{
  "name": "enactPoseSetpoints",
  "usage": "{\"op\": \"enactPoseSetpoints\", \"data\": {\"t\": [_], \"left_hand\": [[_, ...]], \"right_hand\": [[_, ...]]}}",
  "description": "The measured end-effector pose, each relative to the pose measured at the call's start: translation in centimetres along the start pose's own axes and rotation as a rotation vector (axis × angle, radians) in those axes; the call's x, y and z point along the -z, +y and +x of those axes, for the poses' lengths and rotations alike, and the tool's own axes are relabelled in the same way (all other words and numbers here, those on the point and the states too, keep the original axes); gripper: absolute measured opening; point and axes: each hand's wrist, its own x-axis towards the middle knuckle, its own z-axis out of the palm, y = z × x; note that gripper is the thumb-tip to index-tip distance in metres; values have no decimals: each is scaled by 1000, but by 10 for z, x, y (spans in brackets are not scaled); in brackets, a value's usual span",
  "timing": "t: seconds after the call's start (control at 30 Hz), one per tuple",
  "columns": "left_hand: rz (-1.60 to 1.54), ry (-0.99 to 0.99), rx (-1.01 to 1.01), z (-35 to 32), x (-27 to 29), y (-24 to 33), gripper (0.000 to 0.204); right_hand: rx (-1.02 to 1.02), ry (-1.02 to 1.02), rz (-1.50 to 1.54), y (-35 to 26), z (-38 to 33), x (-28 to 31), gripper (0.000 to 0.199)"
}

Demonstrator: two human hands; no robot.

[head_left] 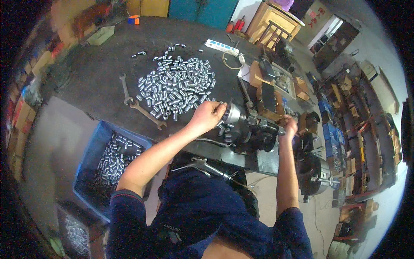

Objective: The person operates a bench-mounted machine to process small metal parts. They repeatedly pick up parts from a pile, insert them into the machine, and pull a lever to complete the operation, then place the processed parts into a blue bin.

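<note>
My left hand [208, 115] reaches over the near edge of a pile of small metal sleeves [177, 82]. Its fingers are pinched together against the round metal chuck [233, 114] of a small bench machine [261, 137], and whatever they hold is hidden. At the other end of the machine, my right hand [291, 126] is closed beside a metal shaft [272, 127]. The part inside its curled fingers cannot be made out. A few loose sleeves [226, 129] lie just below the chuck.
Two open-end wrenches [145, 113] lie left of the pile. Below the bench's left edge stands a blue bin [90, 172] holding more sleeves. An air blow gun [202, 164] hangs in front of me. A power strip [221, 46] is at the back; shelves [360, 142] line the right.
</note>
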Motion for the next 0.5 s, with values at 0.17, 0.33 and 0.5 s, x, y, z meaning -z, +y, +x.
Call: {"op": "enactPoseSetpoints", "data": {"t": [0.17,0.33,0.5], "left_hand": [[-503,-143,412,-7,7,7,33],[-559,-131,414,-9,13,13,32],[-493,-127,391,-6,15,13,33]], "right_hand": [[200,-38,318,-59,-78,-8,15],[87,-143,329,-30,-122,40,16],[-198,89,157,49,-64,52,15]]}}
